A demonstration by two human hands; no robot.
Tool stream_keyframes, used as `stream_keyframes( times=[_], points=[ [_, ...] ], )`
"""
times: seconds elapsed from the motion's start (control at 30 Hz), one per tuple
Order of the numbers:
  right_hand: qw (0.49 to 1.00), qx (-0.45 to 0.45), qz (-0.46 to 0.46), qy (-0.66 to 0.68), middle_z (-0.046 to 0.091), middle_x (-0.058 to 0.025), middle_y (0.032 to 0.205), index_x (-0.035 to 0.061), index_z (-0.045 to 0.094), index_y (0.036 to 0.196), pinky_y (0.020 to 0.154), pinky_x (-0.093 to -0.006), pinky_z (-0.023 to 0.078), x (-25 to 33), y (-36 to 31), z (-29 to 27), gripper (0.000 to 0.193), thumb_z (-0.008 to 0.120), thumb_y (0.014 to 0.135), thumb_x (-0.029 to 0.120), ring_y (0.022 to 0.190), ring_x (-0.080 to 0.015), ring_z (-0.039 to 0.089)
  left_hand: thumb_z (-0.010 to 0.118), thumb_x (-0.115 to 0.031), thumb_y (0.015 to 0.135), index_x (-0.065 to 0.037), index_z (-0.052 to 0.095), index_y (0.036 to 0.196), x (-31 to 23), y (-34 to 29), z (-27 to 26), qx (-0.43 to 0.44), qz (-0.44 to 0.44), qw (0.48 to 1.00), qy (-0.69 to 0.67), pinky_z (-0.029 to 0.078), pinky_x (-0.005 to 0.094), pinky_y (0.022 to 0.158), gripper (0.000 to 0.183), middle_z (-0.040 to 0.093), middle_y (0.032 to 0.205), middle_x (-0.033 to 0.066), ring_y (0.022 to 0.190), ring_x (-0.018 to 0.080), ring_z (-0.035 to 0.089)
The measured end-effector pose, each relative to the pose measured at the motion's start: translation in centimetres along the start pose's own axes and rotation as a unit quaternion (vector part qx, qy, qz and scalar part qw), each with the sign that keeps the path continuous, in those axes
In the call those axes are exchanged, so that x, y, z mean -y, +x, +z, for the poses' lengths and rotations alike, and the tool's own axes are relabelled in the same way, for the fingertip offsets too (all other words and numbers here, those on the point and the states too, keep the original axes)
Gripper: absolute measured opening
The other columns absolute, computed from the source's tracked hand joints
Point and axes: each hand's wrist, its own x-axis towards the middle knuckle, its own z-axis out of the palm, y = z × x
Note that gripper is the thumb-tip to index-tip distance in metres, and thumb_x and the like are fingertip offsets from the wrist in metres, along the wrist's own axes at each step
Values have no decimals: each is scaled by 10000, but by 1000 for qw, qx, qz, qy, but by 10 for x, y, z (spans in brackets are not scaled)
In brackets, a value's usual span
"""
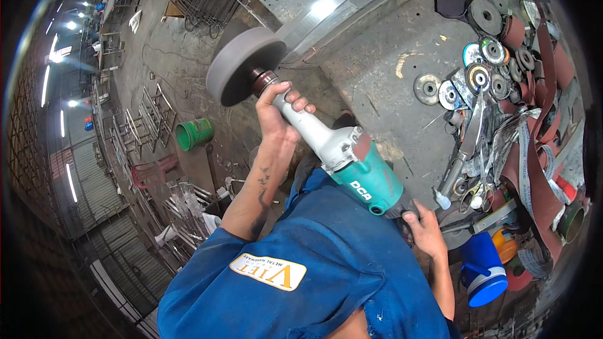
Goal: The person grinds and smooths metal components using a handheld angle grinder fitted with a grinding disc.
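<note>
A straight grinder with a teal body (370,179) and a long grey neck lies slantwise across my front. At its far left end sits a thick grey wheel (242,66), its surface smooth or blurred. My left hand (279,119) is wrapped round the neck just behind the wheel's reddish-brown collar. At the rear end, my right hand (427,232) is closed on the dark handle, which is partly hidden by its fingers. The wheel is held up in the air, to the left of a grey metal worktable (377,69).
Several grinding discs (480,78), abrasive belts (531,157) and scissors (475,198) crowd the table's right side. A blue bucket (483,270) stands below them. On the left floor are a green bucket (195,134) and metal racks (151,116). A flat metal bar (320,22) lies at the far edge.
</note>
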Motion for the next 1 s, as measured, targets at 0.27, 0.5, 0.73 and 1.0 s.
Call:
stream_keyframes(
  times=[0.27, 0.5, 0.73, 1.0],
  points=[
    [987, -60, 21, 149, 568, -33, 691, -43, 460, 1408, 458, -253, 438, 3, -4, -49, 573, 597, 987, 321, 508, -101, 521, 677, -157, 746, -110, 514, 863, 36, 42, 80, 47, -21, 999, 4, 465, 406, 552, 206, 472, 597, 1, 498, 171, 490],
    [990, -107, -42, 86, 556, -21, 659, -3, 543, 1282, 438, -237, 395, 17, 3, -89, 560, 475, 1017, 486, 475, -83, 494, 687, -168, 738, -120, 489, 880, 61, 68, 136, 120, -50, 991, -12, 479, 431, 558, 248, 485, 633, 2, 527, 177, 509],
    [993, -62, 66, 77, 573, -26, 681, -70, 432, 1422, 477, -260, 444, 4, -9, -8, 645, 637, 960, 331, 513, -99, 519, 657, -170, 772, -103, 529, 882, 19, 18, 27, 35, -16, 999, -19, 448, 389, 585, 181, 447, 612, -17, 526, 145, 463],
    [996, -30, 59, 66, 558, -40, 626, -131, 442, 1382, 478, -287, 448, 0, -10, 9, 690, 649, 947, 362, 497, -118, 526, 653, -161, 775, -96, 534, 876, 7, 10, 9, 28, -14, 999, -3, 435, 380, 590, 169, 427, 602, -22, 526, 142, 438]
  ],
)
